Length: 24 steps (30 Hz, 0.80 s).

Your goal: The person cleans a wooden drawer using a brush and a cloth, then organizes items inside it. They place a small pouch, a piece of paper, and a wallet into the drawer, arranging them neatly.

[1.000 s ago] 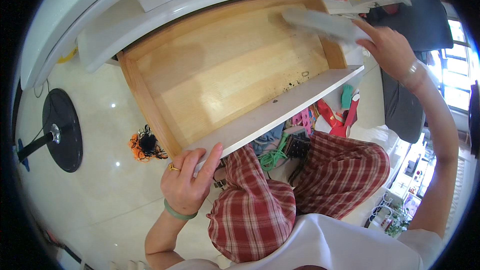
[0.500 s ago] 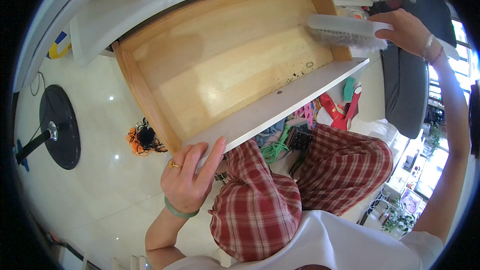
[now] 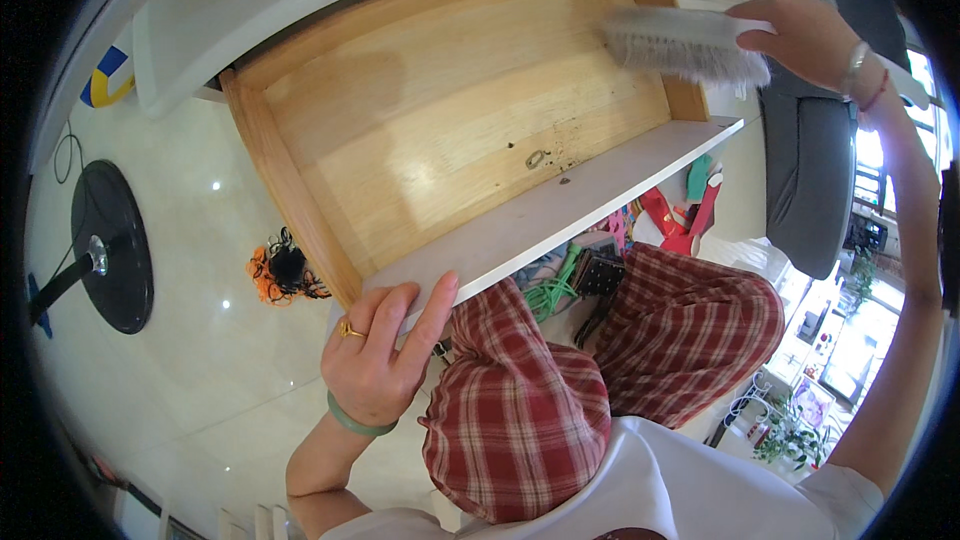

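A pulled-out wooden drawer (image 3: 285, 185) with a pale front panel (image 3: 520, 228) lies in front of me. My left hand (image 3: 378, 350) grips the panel's top edge at its near left end, fingers hooked over it. In my right hand (image 3: 800, 45) is a white brush (image 3: 690, 43) with pale bristles, held by its handle. It hovers, slightly blurred, over the drawer's right side wall. Dark crumbs (image 3: 570, 155) and a small ring-like piece (image 3: 537, 158) lie on the drawer's bottom near the panel. One dark bit (image 3: 565, 180) rests on the panel's inner face.
Below the panel lie green cord (image 3: 552, 292), red ribbon (image 3: 672, 230) and other small things by my knees. An orange-and-black tangle (image 3: 284, 268) sits on the floor at left, near a round black stand base (image 3: 112, 245). A grey padded seat (image 3: 808, 180) stands at right.
The crumbs and ring-like piece have shifted left along the drawer's bottom, with the crumbs more spread out. My right hand and the brush are slightly farther away. My left hand stays put.
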Tool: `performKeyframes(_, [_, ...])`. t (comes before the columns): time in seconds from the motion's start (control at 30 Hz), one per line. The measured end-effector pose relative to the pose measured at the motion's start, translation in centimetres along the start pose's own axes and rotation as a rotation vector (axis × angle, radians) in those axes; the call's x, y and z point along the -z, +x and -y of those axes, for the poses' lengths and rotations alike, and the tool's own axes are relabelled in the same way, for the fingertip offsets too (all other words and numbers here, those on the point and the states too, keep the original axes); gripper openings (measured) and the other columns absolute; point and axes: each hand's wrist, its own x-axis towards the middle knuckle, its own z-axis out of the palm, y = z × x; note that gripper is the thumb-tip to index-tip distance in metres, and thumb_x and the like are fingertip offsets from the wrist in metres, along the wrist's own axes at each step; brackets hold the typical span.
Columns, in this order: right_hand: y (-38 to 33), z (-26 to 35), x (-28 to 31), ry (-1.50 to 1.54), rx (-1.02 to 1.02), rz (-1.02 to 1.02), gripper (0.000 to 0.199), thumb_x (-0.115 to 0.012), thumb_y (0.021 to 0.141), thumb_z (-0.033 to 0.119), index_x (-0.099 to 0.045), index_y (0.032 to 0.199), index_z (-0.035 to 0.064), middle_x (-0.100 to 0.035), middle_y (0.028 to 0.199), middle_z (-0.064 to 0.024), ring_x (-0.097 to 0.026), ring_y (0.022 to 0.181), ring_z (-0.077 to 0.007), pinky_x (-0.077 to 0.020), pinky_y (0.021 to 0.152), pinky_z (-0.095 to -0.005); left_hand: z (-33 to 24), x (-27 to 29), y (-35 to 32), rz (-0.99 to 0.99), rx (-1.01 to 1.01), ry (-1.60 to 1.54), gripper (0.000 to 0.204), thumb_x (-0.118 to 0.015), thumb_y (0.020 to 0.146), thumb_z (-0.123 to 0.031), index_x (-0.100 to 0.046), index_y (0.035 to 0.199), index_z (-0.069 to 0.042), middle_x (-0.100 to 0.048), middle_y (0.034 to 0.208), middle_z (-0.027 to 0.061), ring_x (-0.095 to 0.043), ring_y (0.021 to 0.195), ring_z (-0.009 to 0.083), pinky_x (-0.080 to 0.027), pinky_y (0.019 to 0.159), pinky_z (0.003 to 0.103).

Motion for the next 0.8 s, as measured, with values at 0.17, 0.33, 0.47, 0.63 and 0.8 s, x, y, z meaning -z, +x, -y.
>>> performKeyframes(0.17, [-1.6,7.8,0.1,-0.162,-0.133,0.157,0.039,-0.057,0.095,0.034,-0.059,0.129,0.0144,-0.069,0.089,-0.0146,-0.070,0.085,-0.0233,-0.0571,0.073,-0.0374,0.1,-0.3,0.0,0.010,0.010,-0.006,0.050,-0.064,0.066,-0.011,-0.072,0.115,-0.016,-0.061,0.089,0.0042,-0.060,0.076,0.0177,-0.049,0.058,0.027])
performKeyframes(0.33, [-4.6,6.4,2.4,0.092,0.155,0.139,0.039,-0.052,0.098,0.035,-0.057,0.132,0.0168,-0.069,0.091,-0.0146,-0.068,0.076,-0.0231,-0.0561,0.071,-0.0346,0.1,0.3,-0.3,0.023,0.027,0.006,0.049,-0.066,0.066,-0.014,-0.072,0.115,-0.015,-0.061,0.089,0.0043,-0.060,0.077,0.0178,-0.049,0.060,0.027])
performKeyframes(0.47, [-1.7,3.4,-1.8,-0.119,-0.140,-0.161,0.044,-0.052,0.099,0.035,-0.050,0.139,0.0177,-0.069,0.092,-0.0145,-0.069,0.079,-0.0247,-0.0569,0.068,-0.0340,-0.2,0.0,0.0,-0.003,0.010,0.000,0.049,-0.065,0.066,-0.015,-0.072,0.115,-0.015,-0.061,0.089,0.0042,-0.060,0.077,0.0178,-0.049,0.059,0.027])
performKeyframes(0.63, [-3.9,6.7,-0.6,-0.006,0.024,0.123,0.045,-0.054,0.097,0.032,-0.048,0.140,0.0180,-0.069,0.093,-0.0133,-0.068,0.079,-0.0254,-0.0568,0.066,-0.0355,0.1,-0.2,-0.1,-0.002,0.006,-0.001,0.050,-0.064,0.065,-0.014,-0.071,0.115,-0.015,-0.061,0.089,0.0043,-0.060,0.077,0.0177,-0.048,0.059,0.027])
performKeyframes(0.8, [-5.6,4.3,-0.5,0.039,0.179,-0.198,0.046,-0.055,0.097,0.032,-0.047,0.140,0.0172,-0.069,0.092,-0.0128,-0.068,0.079,-0.0258,-0.0566,0.065,-0.0360,0.2,0.2,-0.4,-0.009,0.008,0.012,0.051,-0.063,0.065,-0.014,-0.071,0.115,-0.015,-0.061,0.088,0.0042,-0.060,0.076,0.0174,-0.048,0.059,0.027])
